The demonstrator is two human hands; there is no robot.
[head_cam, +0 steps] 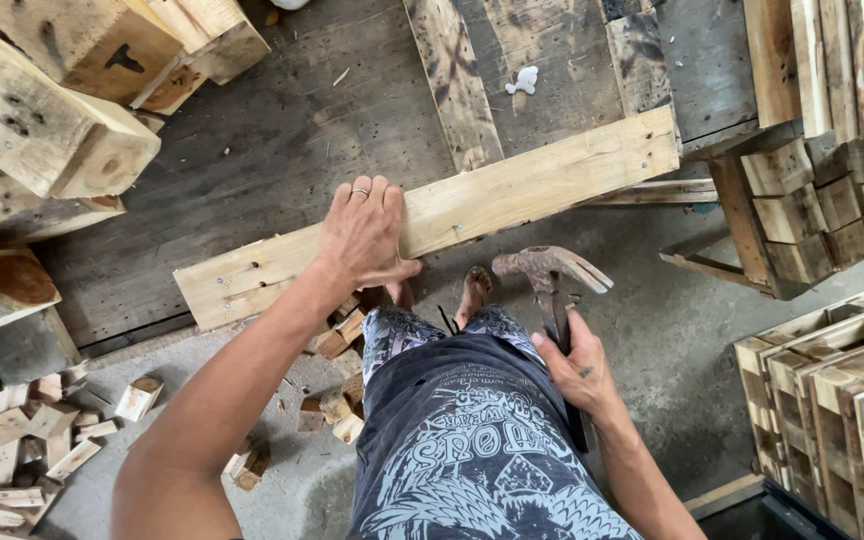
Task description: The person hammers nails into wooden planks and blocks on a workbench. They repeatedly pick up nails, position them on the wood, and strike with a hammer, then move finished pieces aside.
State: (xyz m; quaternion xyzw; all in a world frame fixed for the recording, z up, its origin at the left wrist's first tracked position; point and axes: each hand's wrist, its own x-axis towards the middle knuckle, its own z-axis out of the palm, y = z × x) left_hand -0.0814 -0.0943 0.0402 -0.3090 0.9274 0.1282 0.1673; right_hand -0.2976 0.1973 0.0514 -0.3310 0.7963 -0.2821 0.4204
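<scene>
Left hand (pixel 362 235): my arm is stretched out, palm down, fingers flat.
Right hand (pixel 577 372): close to my body, fingers curled tight.

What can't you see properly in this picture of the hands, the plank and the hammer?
Head view only:
- Lower end of the hammer handle: hidden behind the right hand and the shorts.
- Part of the plank under the left hand: covered by the palm.
- Feet: mostly hidden by the person's own body.
- Stacked wooden frames: cut off by the right edge.
</scene>
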